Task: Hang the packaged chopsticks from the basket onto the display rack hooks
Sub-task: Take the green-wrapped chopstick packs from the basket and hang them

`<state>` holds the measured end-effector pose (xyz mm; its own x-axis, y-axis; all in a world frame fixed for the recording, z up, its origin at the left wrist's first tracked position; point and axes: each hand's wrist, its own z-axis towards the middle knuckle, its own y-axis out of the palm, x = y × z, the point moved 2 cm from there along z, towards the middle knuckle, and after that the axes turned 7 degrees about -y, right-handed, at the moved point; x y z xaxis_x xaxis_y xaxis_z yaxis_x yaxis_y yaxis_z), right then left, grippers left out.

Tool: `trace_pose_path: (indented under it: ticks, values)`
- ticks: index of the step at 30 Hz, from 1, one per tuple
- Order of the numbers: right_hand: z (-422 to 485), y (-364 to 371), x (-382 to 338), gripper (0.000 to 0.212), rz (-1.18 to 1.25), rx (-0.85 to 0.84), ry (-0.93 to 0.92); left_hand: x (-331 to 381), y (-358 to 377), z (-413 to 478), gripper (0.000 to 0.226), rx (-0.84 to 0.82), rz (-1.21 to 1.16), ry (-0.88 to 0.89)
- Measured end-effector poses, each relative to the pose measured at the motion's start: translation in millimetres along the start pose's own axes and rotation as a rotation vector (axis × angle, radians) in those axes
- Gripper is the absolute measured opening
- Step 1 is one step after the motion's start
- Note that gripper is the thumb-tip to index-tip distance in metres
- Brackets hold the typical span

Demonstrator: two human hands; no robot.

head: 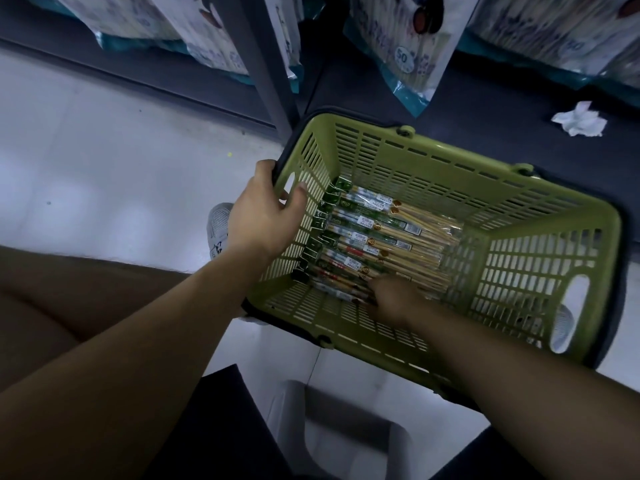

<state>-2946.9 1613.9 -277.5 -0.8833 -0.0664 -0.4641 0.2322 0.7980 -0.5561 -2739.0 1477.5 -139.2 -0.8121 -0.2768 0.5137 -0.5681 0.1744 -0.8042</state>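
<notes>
A person's left hand (266,209) gripped the left-end rim of the green basket (467,174). The blurred right hand (393,299) rested on the packaged chopsticks (381,233) lying flat on the basket's floor; whether its fingers gripped any could not be told. Crumpled paper (578,120) lay beyond the basket's far side.

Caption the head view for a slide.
A person's left hand grips the green basket by its rim while the right hand reaches among packaged chopsticks inside.

Shop; basket (450,174), hanging packets (408,46)
</notes>
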Motion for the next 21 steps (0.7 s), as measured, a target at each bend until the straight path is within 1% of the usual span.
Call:
trace_pose_path:
  ticks: [3, 7, 10, 12, 13, 15, 16, 17, 18, 19, 20, 21]
  values:
    - [-4, 1, 4, 0.033, 0.033, -0.001, -0.012, 1, -1, 0, 0.028, -0.010, 0.003, -0.009]
    - [-11, -10, 10, 0.019, 0.268, 0.034, 0.003, 2, -2, -1, 0.025, -0.016, 0.017, -0.007]
    - [-19, -29, 15, 0.009, 0.424, 0.155, 0.053, 4, -5, -1, 0.032, -0.046, 0.031, -0.023]
    - [-27, -46, 15, 0.007, 0.530, 0.254, 0.079, 6, -8, -4, 0.040, -0.072, 0.029, -0.038]
    - [-32, -55, 13, 0.005, 0.601, 0.293, 0.086, 9, -11, -8, 0.046, -0.048, 0.037, -0.019]
    - [-43, -72, 3, 0.010, 0.723, 0.350, 0.092, 18, -16, -19, 0.052, 0.098, 0.094, 0.121]
    - [-47, -80, -3, 0.011, 0.769, 0.367, 0.091, 25, -18, -27, 0.048, 0.180, 0.104, 0.224]
    - [-51, -86, -10, 0.010, 0.813, 0.379, 0.087, 30, -17, -34, 0.041, 0.214, 0.085, 0.313]
    - [-54, -91, -18, 0.008, 0.861, 0.390, 0.086, 34, -14, -40, 0.034, 0.178, 0.040, 0.362]
    - [-56, -96, -27, 0.008, 0.918, 0.401, 0.084, 36, -8, -45, 0.031, 0.093, -0.006, 0.353]
    - [-57, -101, -37, 0.008, 0.980, 0.403, 0.072, 36, -2, -50, 0.034, -0.028, -0.043, 0.281]
    - [-58, -104, -48, 0.010, 1.033, 0.397, 0.050, 36, 4, -53, 0.041, -0.177, -0.096, 0.163]
